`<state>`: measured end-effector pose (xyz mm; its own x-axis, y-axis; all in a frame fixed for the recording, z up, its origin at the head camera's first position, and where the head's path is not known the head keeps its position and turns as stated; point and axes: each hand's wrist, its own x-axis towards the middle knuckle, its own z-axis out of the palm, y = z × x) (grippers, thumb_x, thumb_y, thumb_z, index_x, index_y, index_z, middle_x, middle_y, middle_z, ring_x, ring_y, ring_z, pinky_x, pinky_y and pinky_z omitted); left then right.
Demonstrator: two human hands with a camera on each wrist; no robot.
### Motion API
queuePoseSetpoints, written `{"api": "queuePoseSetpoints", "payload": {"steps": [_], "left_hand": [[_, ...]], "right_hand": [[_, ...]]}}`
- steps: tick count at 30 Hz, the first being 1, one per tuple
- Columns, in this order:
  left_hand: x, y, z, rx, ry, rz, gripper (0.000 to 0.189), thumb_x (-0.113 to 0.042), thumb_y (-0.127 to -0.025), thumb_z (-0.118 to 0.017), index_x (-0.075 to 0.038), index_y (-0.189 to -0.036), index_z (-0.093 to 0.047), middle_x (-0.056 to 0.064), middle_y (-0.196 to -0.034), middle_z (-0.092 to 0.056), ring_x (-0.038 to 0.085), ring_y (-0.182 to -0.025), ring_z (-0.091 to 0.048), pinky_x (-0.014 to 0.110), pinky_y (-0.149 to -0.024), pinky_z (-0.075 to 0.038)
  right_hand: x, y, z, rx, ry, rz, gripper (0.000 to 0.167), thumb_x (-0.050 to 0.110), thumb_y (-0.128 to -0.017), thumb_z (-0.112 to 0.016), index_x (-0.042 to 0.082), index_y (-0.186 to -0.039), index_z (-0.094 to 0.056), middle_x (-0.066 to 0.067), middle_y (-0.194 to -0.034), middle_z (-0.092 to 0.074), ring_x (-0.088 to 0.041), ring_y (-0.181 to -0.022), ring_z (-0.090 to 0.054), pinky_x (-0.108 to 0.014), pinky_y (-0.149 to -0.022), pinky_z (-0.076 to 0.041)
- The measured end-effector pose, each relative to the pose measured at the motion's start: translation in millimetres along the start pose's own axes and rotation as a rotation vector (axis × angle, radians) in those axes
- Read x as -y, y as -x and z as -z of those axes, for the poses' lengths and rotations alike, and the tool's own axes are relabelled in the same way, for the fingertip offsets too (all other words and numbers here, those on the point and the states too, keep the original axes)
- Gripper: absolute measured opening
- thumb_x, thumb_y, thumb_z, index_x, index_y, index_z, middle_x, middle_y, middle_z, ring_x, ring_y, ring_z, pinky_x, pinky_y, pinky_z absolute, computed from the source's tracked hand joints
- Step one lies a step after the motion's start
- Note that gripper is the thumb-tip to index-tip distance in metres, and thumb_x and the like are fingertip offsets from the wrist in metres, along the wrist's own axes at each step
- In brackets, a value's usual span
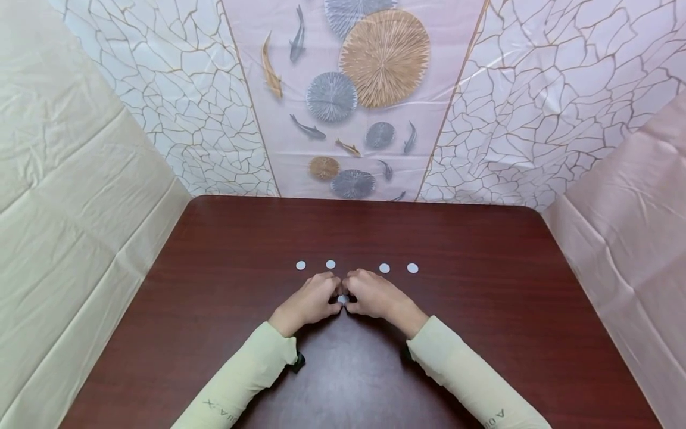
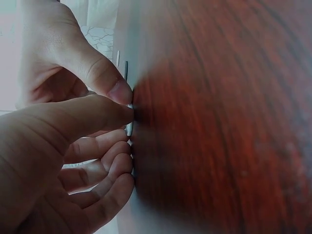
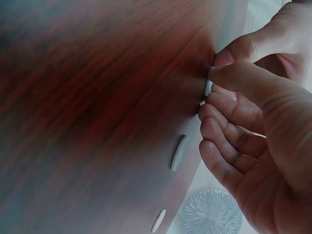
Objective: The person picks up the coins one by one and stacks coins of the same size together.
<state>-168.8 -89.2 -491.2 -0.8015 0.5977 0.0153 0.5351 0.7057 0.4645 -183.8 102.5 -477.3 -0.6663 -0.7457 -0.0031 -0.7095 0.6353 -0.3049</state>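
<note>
Both hands are standing close together around the middle of the worktop (image 1: 230, 256), well apart from its left and right edges. The left hand (image 1: 311, 302) and the right hand (image 1: 376, 296) are sharing one small white disc (image 1: 343, 300), with bent fingers on the far side and thumbs on the near side; each seems to be pinching it. Beyond them, toward the far edge, four more discs are lying in a row: the left outer disc (image 1: 301, 265), the left inner disc (image 1: 330, 264), the right inner disc (image 1: 384, 268) and the right outer disc (image 1: 412, 268).

In my judgement, the disc could be slipping or tipping out if the thumbs are pressing unequally, because its rim is offering little to grasp. Crowded fingertips could be blocking one another, and a careless knuckle could be pushing an inner disc out of line.

The head view is showing the whole row, but the hands are partly covering the shared disc. The right wrist view is revealing thin rims, with two discs lying beyond the fingers. The left wrist view is showing both thumb tips side by side.
</note>
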Motion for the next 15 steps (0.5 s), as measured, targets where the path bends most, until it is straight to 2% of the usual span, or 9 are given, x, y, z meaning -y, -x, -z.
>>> {"api": "queuePoseSetpoints", "payload": {"steps": [4, 8, 15], "left_hand": [[-0.1, 0.3, 0.0, 0.005, 0.0, 0.009, 0.011, -0.008, -0.092, -0.078, -0.005, -0.091, -0.067, 0.005, -0.087, -0.057, 0.013, -0.074, -0.049, 0.027, -0.066, -0.045], [-0.1, 0.2, -0.7, 0.009, -0.003, 0.022, 0.012, -0.009, -0.092, -0.079, -0.005, -0.093, -0.067, 0.006, -0.089, -0.059, 0.013, -0.076, -0.051, 0.027, -0.067, -0.047], [1.3, 1.9, -1.2, -0.039, -0.025, 0.002, 0.015, -0.01, -0.087, -0.081, -0.005, -0.092, -0.068, 0.005, -0.089, -0.061, 0.014, -0.077, -0.055, 0.027, -0.069, -0.049]], "right_hand": [[0.2, 0.2, 1.0, 0.008, -0.008, 0.001, 0.015, 0.012, -0.088, -0.082, 0.014, -0.08, -0.069, -0.003, -0.081, -0.062, -0.012, -0.073, -0.049, -0.028, -0.067, -0.044], [-2.2, 3.5, 5.8, 0.017, -0.019, 0.019, 0.009, 0.012, -0.086, -0.083, 0.011, -0.09, -0.074, -0.004, -0.086, -0.066, -0.013, -0.078, -0.055, -0.029, -0.071, -0.049], [-9.3, 17.5, 25.5, 0.023, 0.028, -0.04, 0.021, 0.014, -0.087, -0.084, 0.005, -0.104, -0.076, -0.006, -0.1, -0.07, -0.022, -0.093, -0.069, -0.034, -0.08, -0.06]]}}
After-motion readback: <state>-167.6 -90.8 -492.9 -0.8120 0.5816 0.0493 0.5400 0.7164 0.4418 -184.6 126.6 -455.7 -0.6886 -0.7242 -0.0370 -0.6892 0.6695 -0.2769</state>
